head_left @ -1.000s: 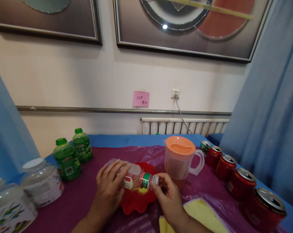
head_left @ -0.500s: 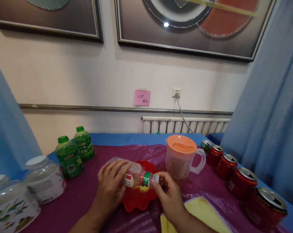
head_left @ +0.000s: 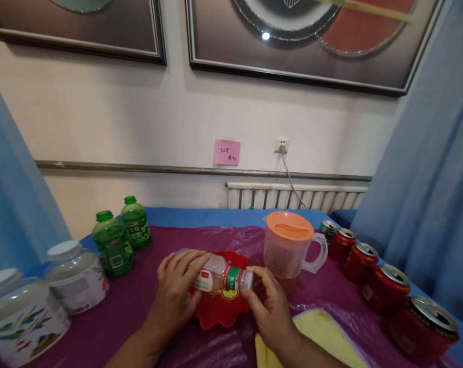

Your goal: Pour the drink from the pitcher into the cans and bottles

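Note:
A clear plastic bottle point(head_left: 215, 274) with a green and red neck label lies sideways in the air above a red scalloped dish point(head_left: 220, 313). My left hand point(head_left: 177, 286) is wrapped round the bottle's body from above. At the neck end, the thumb and fingers of my right hand point(head_left: 269, 305) pinch the whitish cap point(head_left: 247, 280). Just beyond my right hand stands a clear pitcher point(head_left: 286, 253) with an orange lid and a handle on its right.
Two green bottles point(head_left: 112, 248) and two white-lidded jars point(head_left: 77, 278) stand at left. Several cans point(head_left: 387, 289) line the right side. A yellow cloth point(head_left: 323, 335) lies near the front on the purple sheet point(head_left: 128, 317). Behind are a wall and a radiator point(head_left: 265, 197).
The view has shifted slightly, so the scene sits a little further right and higher. Both hands still hold the bottle, whose label has turned slightly.

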Demonstrator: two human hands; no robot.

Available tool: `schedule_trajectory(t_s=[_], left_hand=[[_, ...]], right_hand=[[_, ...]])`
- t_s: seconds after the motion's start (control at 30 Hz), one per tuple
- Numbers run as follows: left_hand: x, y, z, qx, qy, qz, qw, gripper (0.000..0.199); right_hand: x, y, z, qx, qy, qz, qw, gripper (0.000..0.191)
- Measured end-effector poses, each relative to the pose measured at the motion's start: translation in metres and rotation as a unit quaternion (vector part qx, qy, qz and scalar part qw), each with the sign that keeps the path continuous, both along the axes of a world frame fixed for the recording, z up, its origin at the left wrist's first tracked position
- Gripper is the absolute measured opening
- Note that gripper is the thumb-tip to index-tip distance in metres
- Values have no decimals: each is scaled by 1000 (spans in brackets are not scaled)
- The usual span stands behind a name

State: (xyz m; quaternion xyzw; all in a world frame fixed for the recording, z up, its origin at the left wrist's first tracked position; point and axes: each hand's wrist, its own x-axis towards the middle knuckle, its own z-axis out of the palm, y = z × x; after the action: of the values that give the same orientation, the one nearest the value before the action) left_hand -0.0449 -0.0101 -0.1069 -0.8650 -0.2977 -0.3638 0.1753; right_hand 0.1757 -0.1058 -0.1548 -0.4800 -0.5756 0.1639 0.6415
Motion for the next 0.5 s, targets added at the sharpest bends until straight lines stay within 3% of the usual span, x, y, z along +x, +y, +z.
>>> schedule_trajectory(t_s=[0.27, 0.5], left_hand=[[0, 1, -4, -18, 15, 10, 1000, 62], [2, -1, -3, -16, 14, 3, 1000, 61]], right_hand=[[-6, -5, -3, 4, 15, -5, 1000, 66], [1, -4, 6, 0, 16, -14, 1000, 28]])
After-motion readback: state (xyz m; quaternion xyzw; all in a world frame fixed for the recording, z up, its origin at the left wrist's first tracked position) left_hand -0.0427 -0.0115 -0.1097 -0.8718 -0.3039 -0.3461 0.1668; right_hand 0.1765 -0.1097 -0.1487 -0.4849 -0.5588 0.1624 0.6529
